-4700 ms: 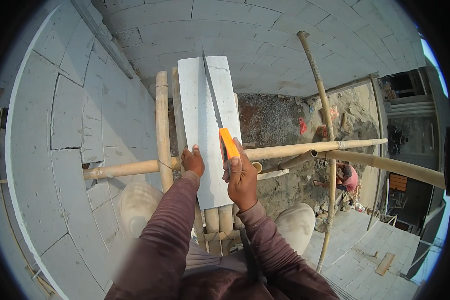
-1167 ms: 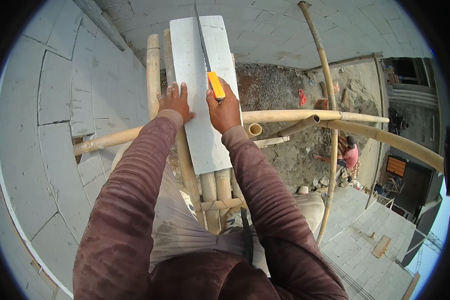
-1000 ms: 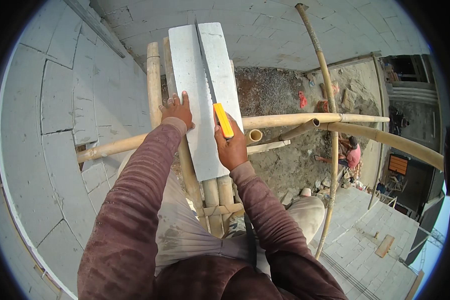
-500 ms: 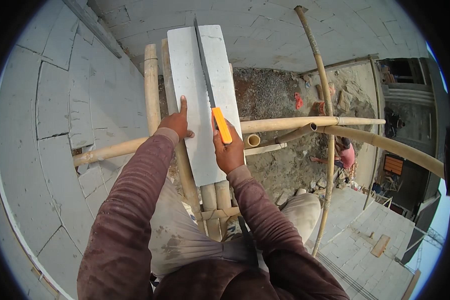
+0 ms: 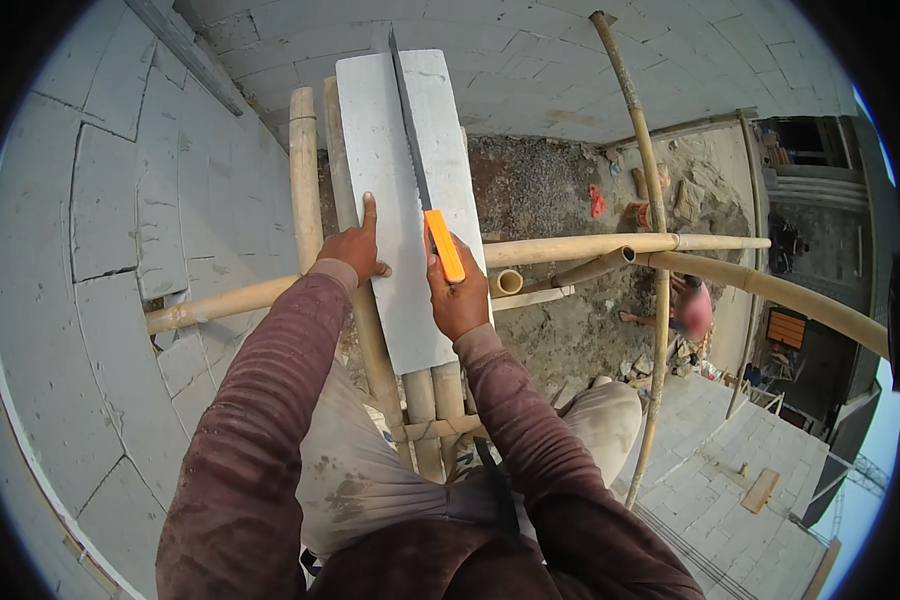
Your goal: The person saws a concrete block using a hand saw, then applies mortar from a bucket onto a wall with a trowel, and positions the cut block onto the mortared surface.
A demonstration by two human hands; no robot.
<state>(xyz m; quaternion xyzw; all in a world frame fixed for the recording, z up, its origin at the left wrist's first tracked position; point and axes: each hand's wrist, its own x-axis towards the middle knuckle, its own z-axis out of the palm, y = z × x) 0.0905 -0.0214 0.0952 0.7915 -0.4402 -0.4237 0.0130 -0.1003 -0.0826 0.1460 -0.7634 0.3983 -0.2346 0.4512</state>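
Note:
A long white lightweight concrete block [image 5: 378, 130] lies lengthwise in front of me on bamboo poles [image 5: 421, 400]. My left hand [image 5: 354, 250] grips its left edge, index finger stretched along the top face and thumb on the block; its other fingers are mostly hidden. My right hand [image 5: 460, 290] is closed round the orange handle of a hand saw [image 5: 408, 130]. The toothed blade runs lengthwise over the top of the block, pointing away from me, and its tip sticks out past the far end. Whether the blade has cut into the block cannot be seen.
Bamboo scaffold poles [image 5: 580, 246] cross around the block, with an upright pole [image 5: 646, 150] at right. Grey block walls stand at left [image 5: 110, 210] and ahead. Far below on the rubble-strewn ground, a person in pink [image 5: 694, 308] crouches. A low block wall [image 5: 710, 440] lies lower right.
The saw and my right hand have shifted slightly forward, away from me, along the block. My left hand keeps nearly the same place.

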